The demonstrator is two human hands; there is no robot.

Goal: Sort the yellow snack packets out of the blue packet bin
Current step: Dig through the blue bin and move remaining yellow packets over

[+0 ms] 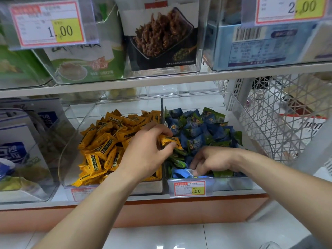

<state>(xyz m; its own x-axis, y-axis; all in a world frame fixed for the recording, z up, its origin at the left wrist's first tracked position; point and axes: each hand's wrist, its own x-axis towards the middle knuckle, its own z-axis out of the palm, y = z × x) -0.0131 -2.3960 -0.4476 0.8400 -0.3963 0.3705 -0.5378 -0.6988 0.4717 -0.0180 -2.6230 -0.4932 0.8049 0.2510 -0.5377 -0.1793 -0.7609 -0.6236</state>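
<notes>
- Two clear bins sit side by side on the lower shelf [115, 199]. The left bin [84, 114] is heaped with yellow packets [107, 146], and the blue packet bin [231, 184] on the right holds blue and green packets [197, 133].
- One stray yellow packet [169, 140] is in the left hand [147, 153]. Its grip is clenched on the packet, pinching it between thumb and curled fingers.
- That packet hangs right at the divider between the two bins, just above the edge of the blue pile, so it is not yet among the yellow ones.
- The right hand [215, 160] is down in the front part of the blue packet bin, palm down with fingers curled into the pile. Its fingertips touch a pale blue wrapper, but I cannot tell whether its grip has closed on anything.
- A price tag [189, 188] is clipped to the front of the blue packet bin, just below that hand.
- The step in hand looks like carrying the stray across while the other hand searches for more.
- The next move likely calls for a short shift leftward over the divider, then letting the packet drop onto the yellow heap.
- No other yellow shows on top of the blue pile, so any left would be buried and need digging out.
</notes>
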